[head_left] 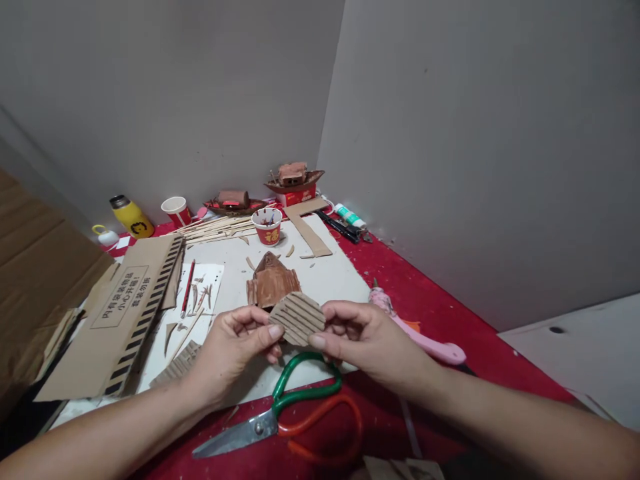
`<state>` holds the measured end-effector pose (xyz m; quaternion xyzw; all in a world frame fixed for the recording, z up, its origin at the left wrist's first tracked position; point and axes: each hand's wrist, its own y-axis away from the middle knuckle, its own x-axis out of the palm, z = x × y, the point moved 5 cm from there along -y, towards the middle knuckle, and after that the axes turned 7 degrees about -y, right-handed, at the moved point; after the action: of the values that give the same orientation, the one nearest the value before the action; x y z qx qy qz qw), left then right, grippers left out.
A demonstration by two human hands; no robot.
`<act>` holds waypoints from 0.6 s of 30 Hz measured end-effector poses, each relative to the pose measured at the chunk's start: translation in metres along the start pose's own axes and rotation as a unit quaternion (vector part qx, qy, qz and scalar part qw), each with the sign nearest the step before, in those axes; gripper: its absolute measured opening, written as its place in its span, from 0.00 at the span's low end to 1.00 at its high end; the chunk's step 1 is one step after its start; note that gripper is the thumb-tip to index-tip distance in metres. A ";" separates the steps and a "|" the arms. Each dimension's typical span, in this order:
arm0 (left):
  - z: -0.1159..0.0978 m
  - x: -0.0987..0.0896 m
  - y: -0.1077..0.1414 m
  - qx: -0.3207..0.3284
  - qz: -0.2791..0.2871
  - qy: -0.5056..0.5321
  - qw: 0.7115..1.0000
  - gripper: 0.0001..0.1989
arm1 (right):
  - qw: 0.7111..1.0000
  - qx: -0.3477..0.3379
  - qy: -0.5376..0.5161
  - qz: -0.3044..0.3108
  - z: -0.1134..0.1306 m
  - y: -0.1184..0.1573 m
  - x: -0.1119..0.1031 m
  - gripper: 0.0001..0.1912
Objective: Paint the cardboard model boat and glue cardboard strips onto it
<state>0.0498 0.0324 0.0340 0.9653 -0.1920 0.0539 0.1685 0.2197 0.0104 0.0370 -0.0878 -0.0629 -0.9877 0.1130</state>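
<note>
While both hands (363,337) pinch a corrugated cardboard piece (299,319), grey walls (450,133) meet behind the red table (470,327).

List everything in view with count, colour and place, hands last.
Ridged cardboard piece: one, brown, between both hands
Model part: one, brown, beyond it
Scissors: one pair, green and orange, near side
Pink tool: one, pink, right
Printed cardboard: one, brown, left
Large cardboard: one, brown, left edge
L-shaped cardboard: one, brown, far side
Cardboard scraps: several, brown, scattered
Pen or pencil: one, red and black, left
Sticks: several, pale, far side
Paper cups: two, red and white, far side
Bottle: one, yellow, far left
Model boats: two, brown, by the wall
Tube: one, white and green, far right
Box: one, red, under one boat
Sheet: one, white, middle
Table covering: one, red, underneath
Left hand: one, bare, piece's left side
Right hand: one, bare, right side
</note>
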 end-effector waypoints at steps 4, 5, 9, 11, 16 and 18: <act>0.013 -0.003 0.001 -0.020 0.047 0.000 0.999 0.17 | 0.997 -0.030 0.034 -0.059 0.009 -0.002 -0.008 0.19; 0.015 -0.007 0.002 -0.026 0.050 -0.005 0.998 0.17 | 0.995 -0.038 0.056 -0.077 0.012 -0.002 -0.012 0.18; 0.011 -0.030 0.004 0.001 0.004 -0.027 1.000 0.15 | 0.976 -0.072 0.158 -0.128 0.018 -0.001 -0.025 0.13; 0.005 -0.044 0.004 0.021 -0.040 -0.044 0.998 0.14 | 0.968 -0.091 0.195 -0.130 0.021 -0.001 -0.025 0.11; -0.003 -0.061 -0.004 0.056 -0.100 -0.093 0.989 0.12 | 0.921 -0.218 0.311 -0.080 0.030 -0.008 -0.007 0.03; -0.002 -0.062 -0.009 0.075 -0.095 -0.119 0.986 0.11 | 0.888 -0.285 0.358 -0.042 0.033 -0.009 0.002 0.03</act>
<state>-0.0037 0.0623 0.0229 0.9886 -0.1140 -0.0629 0.0763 0.2204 0.0237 0.0686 0.2460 0.2622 -0.9314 0.0564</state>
